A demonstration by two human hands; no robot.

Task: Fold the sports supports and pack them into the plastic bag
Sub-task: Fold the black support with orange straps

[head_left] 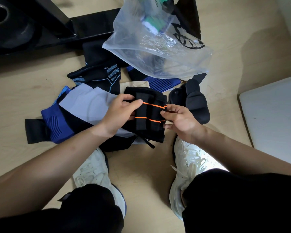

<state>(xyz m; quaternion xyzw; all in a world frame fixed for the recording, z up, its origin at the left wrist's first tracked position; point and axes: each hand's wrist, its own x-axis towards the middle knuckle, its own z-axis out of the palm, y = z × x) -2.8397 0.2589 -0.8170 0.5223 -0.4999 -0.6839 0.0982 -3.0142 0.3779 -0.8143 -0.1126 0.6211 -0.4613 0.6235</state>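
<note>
The arms are bare all the way to the left hand [119,113] and right hand [180,120]. At the bottom of the frame the legs are covered in plain black cloth [242,204], with a small dark tag [65,197] sticking out at the lower left. The left shoe [92,172] and right shoe [186,167] are white trainers with white laces, patterned uppers and dark blue trim along collar and sole.

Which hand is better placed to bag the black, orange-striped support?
Probably the right hand: it pinches the right edge of the black orange-striped support, nearer the clear plastic bag. The left hand grips the other edge.
</note>
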